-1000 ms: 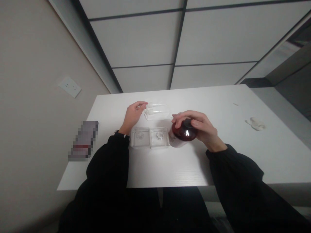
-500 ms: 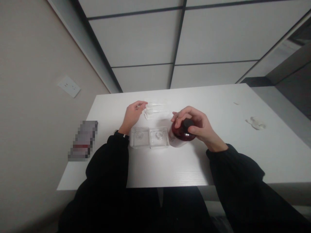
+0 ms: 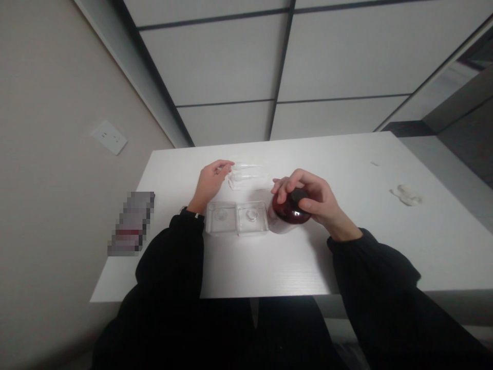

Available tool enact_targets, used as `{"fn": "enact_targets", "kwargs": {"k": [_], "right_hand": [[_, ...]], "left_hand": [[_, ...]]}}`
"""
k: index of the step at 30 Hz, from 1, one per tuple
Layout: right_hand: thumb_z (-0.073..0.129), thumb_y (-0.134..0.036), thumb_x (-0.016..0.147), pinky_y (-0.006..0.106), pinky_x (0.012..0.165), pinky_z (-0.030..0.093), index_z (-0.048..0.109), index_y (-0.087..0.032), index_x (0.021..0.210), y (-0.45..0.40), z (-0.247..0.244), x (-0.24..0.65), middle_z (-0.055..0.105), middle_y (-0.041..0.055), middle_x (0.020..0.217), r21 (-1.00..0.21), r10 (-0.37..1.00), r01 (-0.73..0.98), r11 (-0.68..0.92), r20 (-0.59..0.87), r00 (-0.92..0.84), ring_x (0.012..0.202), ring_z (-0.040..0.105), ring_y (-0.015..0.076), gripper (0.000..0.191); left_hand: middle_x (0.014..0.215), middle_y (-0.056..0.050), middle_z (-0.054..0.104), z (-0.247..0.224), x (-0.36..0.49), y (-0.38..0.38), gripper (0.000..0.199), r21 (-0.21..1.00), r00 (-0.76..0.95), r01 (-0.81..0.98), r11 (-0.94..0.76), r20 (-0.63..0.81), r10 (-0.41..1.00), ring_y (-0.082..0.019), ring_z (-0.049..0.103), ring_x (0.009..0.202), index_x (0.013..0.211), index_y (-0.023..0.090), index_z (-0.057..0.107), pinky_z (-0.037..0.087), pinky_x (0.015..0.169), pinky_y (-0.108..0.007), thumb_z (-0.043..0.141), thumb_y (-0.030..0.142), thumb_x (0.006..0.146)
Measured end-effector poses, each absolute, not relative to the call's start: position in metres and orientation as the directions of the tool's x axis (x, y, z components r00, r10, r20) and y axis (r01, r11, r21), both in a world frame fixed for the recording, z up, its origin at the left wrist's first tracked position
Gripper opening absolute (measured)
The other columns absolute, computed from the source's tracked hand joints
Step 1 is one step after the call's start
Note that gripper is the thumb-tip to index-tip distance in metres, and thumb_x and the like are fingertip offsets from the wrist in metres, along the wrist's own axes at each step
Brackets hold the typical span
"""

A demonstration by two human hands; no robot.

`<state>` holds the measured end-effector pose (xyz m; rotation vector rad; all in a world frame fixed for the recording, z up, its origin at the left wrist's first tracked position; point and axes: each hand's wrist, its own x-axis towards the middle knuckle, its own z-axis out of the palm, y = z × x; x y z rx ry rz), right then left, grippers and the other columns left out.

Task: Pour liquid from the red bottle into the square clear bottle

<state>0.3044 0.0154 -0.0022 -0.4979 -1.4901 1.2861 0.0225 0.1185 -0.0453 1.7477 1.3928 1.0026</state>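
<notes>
Several curled fingers and the thumb of the right hand [image 3: 323, 199] close on the round black cap [image 3: 298, 197] of an upright, dark-red bottle [image 3: 285, 211], just right of two clear, square containers [image 3: 222, 234]. Beyond these, the farther left hand [image 3: 210, 181] meets the left ends of slender transparent tubes [image 3: 248, 177]; its grip I cannot tell.

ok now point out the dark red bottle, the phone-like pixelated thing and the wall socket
dark red bottle [image 3: 283, 211]: head view, on its red shoulder, left of the black cap
pixelated thing [image 3: 133, 221]: head view, middle of its blurred surface
wall socket [image 3: 110, 137]: head view, middle of the white faceplate
</notes>
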Motion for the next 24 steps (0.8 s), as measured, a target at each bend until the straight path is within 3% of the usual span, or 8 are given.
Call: {"fn": "enact_targets", "kwargs": {"k": [3, 6, 10, 13, 17, 21, 24], "right_hand": [[0.08, -0.054, 0.093, 0.046, 0.108, 0.054, 0.08, -0.027, 0.096, 0.0148, 0.0, 0.3039, 0.081, 0.0023, 0.085, -0.887, 0.822, -0.317, 0.335, 0.44, -0.362, 0.096, 0.075, 0.0239, 0.027], [0.07, -0.059, 0.099, 0.047, 0.107, 0.054, 0.084, -0.028, 0.09, 0.0144, 0.003, 0.3044, 0.082, 0.0047, 0.085, -0.889, 0.818, -0.265, 0.372, 0.449, -0.36, 0.099, 0.075, 0.0257, 0.035], [0.08, -0.069, 0.088, 0.046, 0.107, 0.056, 0.081, -0.028, 0.098, 0.0149, 0.0024, 0.3045, 0.081, 0.0027, 0.083, -0.897, 0.828, -0.244, 0.37, 0.437, -0.352, 0.095, 0.076, 0.0248, 0.042], [0.092, -0.06, 0.079, 0.046, 0.103, 0.059, 0.073, -0.027, 0.096, 0.0152, 0.0007, 0.3031, 0.079, 0.0004, 0.08, -0.898, 0.837, -0.293, 0.328, 0.42, -0.35, 0.092, 0.076, 0.0239, 0.041], [0.082, -0.061, 0.089, 0.047, 0.103, 0.058, 0.078, -0.027, 0.092, 0.0148, 0.0009, 0.3031, 0.08, 0.0029, 0.081, -0.895, 0.833, -0.296, 0.333, 0.427, -0.352, 0.099, 0.076, 0.0259, 0.034], [0.069, -0.061, 0.099, 0.044, 0.099, 0.058, 0.085, -0.027, 0.09, 0.0142, 0.0023, 0.3055, 0.082, 0.0055, 0.086, -0.893, 0.819, -0.252, 0.374, 0.445, -0.362, 0.101, 0.076, 0.0263, 0.039], [0.074, -0.067, 0.094, 0.043, 0.1, 0.058, 0.083, -0.027, 0.103, 0.0143, 0.0028, 0.3051, 0.082, 0.0039, 0.087, -0.888, 0.812, -0.274, 0.37, 0.452, -0.368, 0.097, 0.076, 0.0247, 0.042]], "left_hand": [[0.103, -0.008, 0.082, -0.0451, 0.0226, 0.1183, 0.034, 0.867, 0.133, 0.457, -0.199, 0.155, 0.979, -0.016, 0.064, 0.075, 0.113, 0.019, 0.082, 0.047, 0.066, -0.027, 0.061, 0.041, 0.097], [0.104, -0.009, 0.082, -0.0443, 0.0229, 0.118, 0.034, 0.866, 0.136, 0.458, -0.198, 0.151, 0.979, -0.016, 0.064, 0.075, 0.113, 0.018, 0.082, 0.048, 0.067, -0.028, 0.061, 0.04, 0.098], [0.103, -0.009, 0.082, -0.0436, 0.0231, 0.1178, 0.034, 0.867, 0.14, 0.458, -0.194, 0.145, 0.979, -0.016, 0.065, 0.076, 0.113, 0.019, 0.082, 0.049, 0.068, -0.028, 0.062, 0.041, 0.098], [0.104, -0.008, 0.082, -0.044, 0.0227, 0.1178, 0.034, 0.868, 0.139, 0.458, -0.195, 0.146, 0.979, -0.017, 0.065, 0.077, 0.113, 0.019, 0.082, 0.05, 0.069, -0.028, 0.062, 0.041, 0.098], [0.104, -0.008, 0.082, -0.0447, 0.0223, 0.1179, 0.033, 0.866, 0.138, 0.459, -0.197, 0.149, 0.979, -0.017, 0.066, 0.077, 0.113, 0.019, 0.082, 0.05, 0.069, -0.028, 0.061, 0.04, 0.098], [0.104, -0.008, 0.082, -0.0449, 0.0225, 0.1182, 0.032, 0.866, 0.137, 0.46, -0.199, 0.153, 0.979, -0.017, 0.066, 0.077, 0.112, 0.019, 0.082, 0.05, 0.07, -0.029, 0.062, 0.04, 0.098], [0.104, -0.008, 0.083, -0.0447, 0.0228, 0.1181, 0.032, 0.865, 0.137, 0.462, -0.198, 0.151, 0.979, -0.017, 0.066, 0.077, 0.112, 0.019, 0.082, 0.05, 0.07, -0.028, 0.062, 0.04, 0.098]]}}
